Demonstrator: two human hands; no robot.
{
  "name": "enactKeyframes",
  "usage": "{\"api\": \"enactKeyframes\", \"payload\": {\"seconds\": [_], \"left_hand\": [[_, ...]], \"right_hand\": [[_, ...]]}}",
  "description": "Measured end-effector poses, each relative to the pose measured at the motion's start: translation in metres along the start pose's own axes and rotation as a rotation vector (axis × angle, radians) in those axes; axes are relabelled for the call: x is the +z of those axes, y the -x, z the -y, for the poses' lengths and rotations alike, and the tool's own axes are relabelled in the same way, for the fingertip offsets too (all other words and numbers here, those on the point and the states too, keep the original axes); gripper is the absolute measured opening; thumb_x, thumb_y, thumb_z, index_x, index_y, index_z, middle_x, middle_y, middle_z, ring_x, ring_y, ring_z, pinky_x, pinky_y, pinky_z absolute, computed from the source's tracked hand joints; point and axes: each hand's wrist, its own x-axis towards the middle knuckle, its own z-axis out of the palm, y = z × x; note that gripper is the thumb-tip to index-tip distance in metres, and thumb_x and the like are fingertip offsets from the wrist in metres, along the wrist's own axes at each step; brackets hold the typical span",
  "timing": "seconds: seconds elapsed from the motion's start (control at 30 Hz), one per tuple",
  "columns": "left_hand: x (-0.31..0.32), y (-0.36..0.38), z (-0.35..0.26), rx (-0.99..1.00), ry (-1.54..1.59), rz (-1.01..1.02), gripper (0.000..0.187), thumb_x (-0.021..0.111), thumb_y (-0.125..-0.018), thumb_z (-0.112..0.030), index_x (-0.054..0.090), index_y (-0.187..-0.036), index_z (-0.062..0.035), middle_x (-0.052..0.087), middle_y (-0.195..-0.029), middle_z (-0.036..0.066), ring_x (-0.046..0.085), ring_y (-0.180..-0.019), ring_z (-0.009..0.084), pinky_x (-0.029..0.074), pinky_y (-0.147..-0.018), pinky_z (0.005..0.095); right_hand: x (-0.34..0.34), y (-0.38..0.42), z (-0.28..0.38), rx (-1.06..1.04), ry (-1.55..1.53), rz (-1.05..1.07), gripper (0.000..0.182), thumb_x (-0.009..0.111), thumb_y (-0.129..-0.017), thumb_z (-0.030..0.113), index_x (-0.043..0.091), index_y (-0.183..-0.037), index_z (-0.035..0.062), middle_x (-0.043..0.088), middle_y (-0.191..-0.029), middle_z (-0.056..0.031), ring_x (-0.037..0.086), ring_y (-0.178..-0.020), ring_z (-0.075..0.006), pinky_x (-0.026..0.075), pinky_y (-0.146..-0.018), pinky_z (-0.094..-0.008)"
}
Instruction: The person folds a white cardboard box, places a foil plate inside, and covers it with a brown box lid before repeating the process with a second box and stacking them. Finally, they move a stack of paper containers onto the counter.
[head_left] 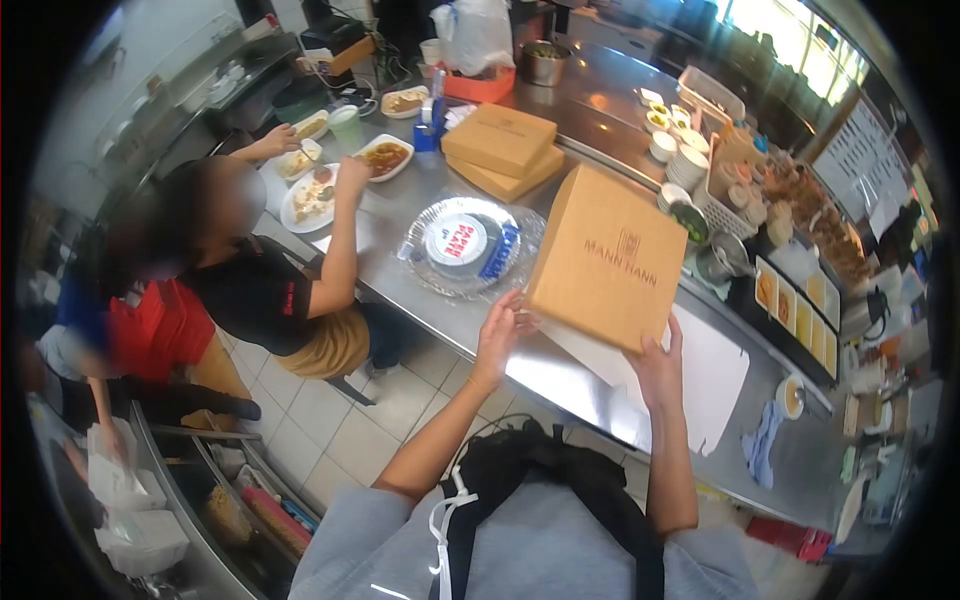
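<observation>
A large brown cardboard box [606,262] with "MANN HANN" printed on its lid is tilted over the steel counter. At its near right corner my right hand [658,370] grips the edge, thumb and fingers around it. My left hand [502,335] is beside the near left corner, its fingers apart and touching or very near the edge. A white cutting board [715,375] lies partly under the box. To the left is a wrapped pack of paper plates [458,243]. Two more brown boxes [500,138] are stacked behind it.
At the left, a seated person [260,290] eats from plates on the steel counter [385,265]. Small bowls [686,165], a black tray of sauces [795,315] and a blue cloth [762,445] are on the right. Another person's arm shows at far left.
</observation>
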Motion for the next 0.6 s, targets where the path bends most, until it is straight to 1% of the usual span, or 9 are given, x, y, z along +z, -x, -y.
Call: {"api": "enactKeyframes", "payload": {"seconds": [0.03,0.07,0.13,0.23,0.3,0.37,0.4,0.47,0.6], "left_hand": [[-0.014,-0.009,0.007,-0.033,-0.072,-0.040,0.038,0.053,-0.091,-0.021,0.048,-0.122,0.0003,0.060,-0.101,0.005,0.058,-0.085,0.0135,0.047,-0.072,0.0281],[-0.027,-0.016,0.025,-0.061,-0.371,-0.061,0.021,0.054,-0.090,-0.022,0.059,-0.099,-0.0036,0.062,-0.080,0.004,0.059,-0.068,0.0177,0.046,-0.060,0.0310],[-0.056,-0.020,0.064,0.302,-1.090,0.062,0.016,0.059,-0.084,-0.020,0.061,-0.080,-0.0050,0.060,-0.070,0.008,0.058,-0.061,0.0246,0.046,-0.056,0.0345],[-0.034,-0.010,0.052,0.415,-1.037,-0.008,0.014,0.064,-0.076,-0.016,0.059,-0.069,-0.0058,0.057,-0.067,0.011,0.057,-0.060,0.0283,0.047,-0.055,0.0364],[-0.033,-0.012,0.054,0.369,-1.031,-0.074,0.013,0.066,-0.075,-0.010,0.058,-0.067,-0.0037,0.055,-0.063,0.010,0.054,-0.050,0.0209,0.044,-0.048,0.0305],[-0.035,-0.020,0.051,0.395,-1.061,-0.052,0.013,0.066,-0.075,-0.010,0.058,-0.067,-0.0044,0.056,-0.063,0.009,0.054,-0.049,0.0198,0.044,-0.047,0.0304],[-0.032,-0.019,0.050,0.357,-1.041,-0.095,0.013,0.066,-0.076,-0.012,0.058,-0.067,-0.0058,0.055,-0.064,0.009,0.054,-0.052,0.0231,0.045,-0.049,0.0330],[-0.032,-0.012,0.056,0.317,-1.065,-0.141,0.013,0.065,-0.076,-0.013,0.057,-0.068,-0.0071,0.055,-0.066,0.009,0.055,-0.054,0.0260,0.046,-0.051,0.0354],[-0.034,-0.011,0.057,0.349,-1.087,-0.096,0.010,0.065,-0.075,-0.009,0.056,-0.071,-0.0066,0.056,-0.070,0.010,0.055,-0.056,0.0272,0.046,-0.054,0.0355]], "right_hand": [[0.017,-0.028,0.001,0.000,-0.026,0.019,0.066,0.056,-0.089,0.011,0.014,-0.139,0.0135,0.044,-0.126,-0.0191,0.046,-0.117,-0.0302,0.043,-0.093,-0.0461],[0.034,-0.060,-0.002,0.001,-0.052,0.039,0.066,0.056,-0.089,0.010,0.013,-0.139,0.0138,0.041,-0.129,-0.0191,0.045,-0.118,-0.0315,0.043,-0.094,-0.0473],[0.075,-0.135,-0.012,-0.008,-0.103,0.082,0.070,0.059,-0.087,0.010,0.013,-0.139,0.0149,0.037,-0.132,-0.0181,0.045,-0.117,-0.0330,0.043,-0.093,-0.0483],[0.150,-0.248,-0.036,-0.076,-0.005,0.082,0.076,0.064,-0.082,0.011,0.014,-0.139,0.0137,0.037,-0.131,-0.0168,0.046,-0.114,-0.0331,0.046,-0.090,-0.0473],[0.195,-0.305,-0.054,-0.101,0.000,0.087,0.077,0.067,-0.080,0.011,0.017,-0.138,0.0130,0.038,-0.129,-0.0165,0.046,-0.114,-0.0326,0.047,-0.088,-0.0456],[0.224,-0.342,-0.076,-0.122,0.343,-0.124,0.073,0.070,-0.076,0.017,0.028,-0.135,0.0108,0.041,-0.126,-0.0183,0.045,-0.115,-0.0332,0.046,-0.089,-0.0429],[0.231,-0.348,-0.082,-0.110,0.335,-0.131,0.073,0.070,-0.076,0.017,0.028,-0.135,0.0108,0.041,-0.126,-0.0183,0.045,-0.115,-0.0332,0.046,-0.089,-0.0429],[0.226,-0.338,-0.094,-0.200,1.090,-0.386,0.065,0.071,-0.074,0.024,0.039,-0.128,0.0090,0.044,-0.120,-0.0196,0.046,-0.112,-0.0338,0.044,-0.089,-0.0429],[0.155,-0.250,-0.086,-0.377,1.234,-0.385,0.055,0.069,-0.075,0.028,0.047,-0.121,0.0080,0.046,-0.116,-0.0189,0.047,-0.109,-0.0339,0.041,-0.088,-0.0464]]}}
